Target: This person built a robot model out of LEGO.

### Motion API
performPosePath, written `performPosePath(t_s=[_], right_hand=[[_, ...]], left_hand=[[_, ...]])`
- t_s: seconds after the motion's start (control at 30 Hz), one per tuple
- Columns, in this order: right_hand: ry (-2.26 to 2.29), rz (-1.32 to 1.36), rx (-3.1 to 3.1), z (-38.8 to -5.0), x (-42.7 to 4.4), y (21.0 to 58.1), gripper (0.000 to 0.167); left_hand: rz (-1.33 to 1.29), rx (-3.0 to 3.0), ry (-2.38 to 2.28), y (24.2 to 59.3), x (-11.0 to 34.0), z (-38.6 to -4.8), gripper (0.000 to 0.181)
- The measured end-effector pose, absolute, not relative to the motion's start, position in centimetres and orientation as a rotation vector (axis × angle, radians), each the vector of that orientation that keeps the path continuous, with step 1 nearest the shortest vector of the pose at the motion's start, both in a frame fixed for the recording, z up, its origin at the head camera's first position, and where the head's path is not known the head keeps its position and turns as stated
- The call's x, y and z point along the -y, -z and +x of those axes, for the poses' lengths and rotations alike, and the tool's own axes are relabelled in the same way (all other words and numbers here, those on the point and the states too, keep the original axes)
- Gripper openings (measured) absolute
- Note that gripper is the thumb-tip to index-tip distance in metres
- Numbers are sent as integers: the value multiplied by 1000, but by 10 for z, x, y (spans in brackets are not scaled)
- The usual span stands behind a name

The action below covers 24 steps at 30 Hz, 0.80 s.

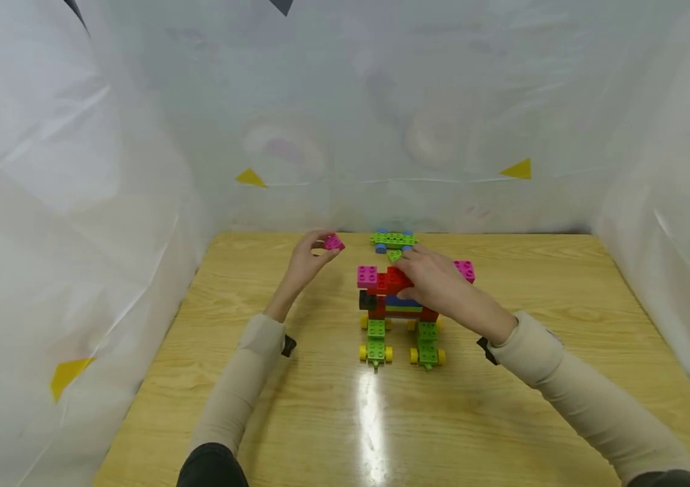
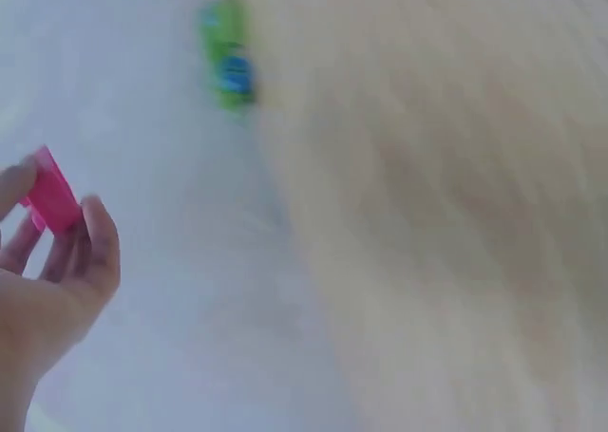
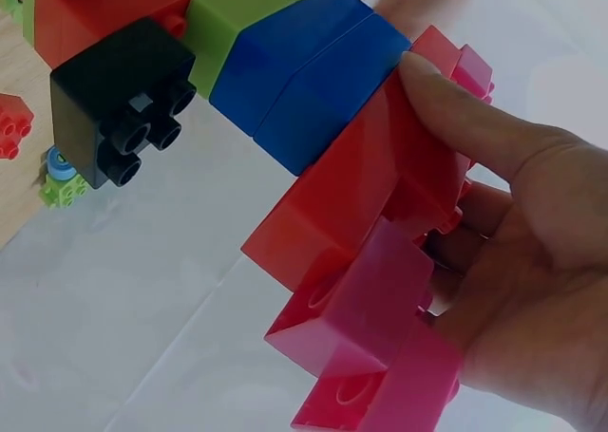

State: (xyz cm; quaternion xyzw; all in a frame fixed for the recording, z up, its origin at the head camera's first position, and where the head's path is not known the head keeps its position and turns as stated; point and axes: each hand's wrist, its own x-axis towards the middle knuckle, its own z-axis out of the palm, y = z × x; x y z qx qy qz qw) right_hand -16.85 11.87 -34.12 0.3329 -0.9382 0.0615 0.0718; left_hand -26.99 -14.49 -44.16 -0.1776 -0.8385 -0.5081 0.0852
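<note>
In the head view, my left hand (image 1: 307, 262) pinches a pink toy building brick (image 1: 334, 241) above the table, left of a brick model. The left wrist view shows that pink brick (image 2: 54, 193) between the thumb and fingers. My right hand (image 1: 442, 279) grips a red brick (image 1: 398, 279) at the model's top. Seen from the right wrist, the thumb lies on the red brick (image 3: 328, 199), with fingers curled behind it. Pink bricks (image 3: 356, 304), blue bricks (image 3: 309, 76) and a black brick (image 3: 119, 109) belong to the model. Its green wheeled bases (image 1: 375, 346) have yellow wheels.
Behind the model, near the table's back edge, stands a green wheeled base (image 1: 395, 239) with blue wheels. A small green brick (image 1: 394, 256) is just in front of it. White sheeting (image 1: 381, 122) surrounds the wooden table (image 1: 296, 412) at the back and sides.
</note>
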Motion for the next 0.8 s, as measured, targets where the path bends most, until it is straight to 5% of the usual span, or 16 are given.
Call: performPosePath(t_s=[0.33,0.8], right_hand=[[-179,1007,2841,-170,-120,344,44],[-190,1003,2827,-173,-120,344,45]], left_hand=[[-753,2491,1744,394,141,-214,45],[-1094,2463,1494,388,127,-186,35]])
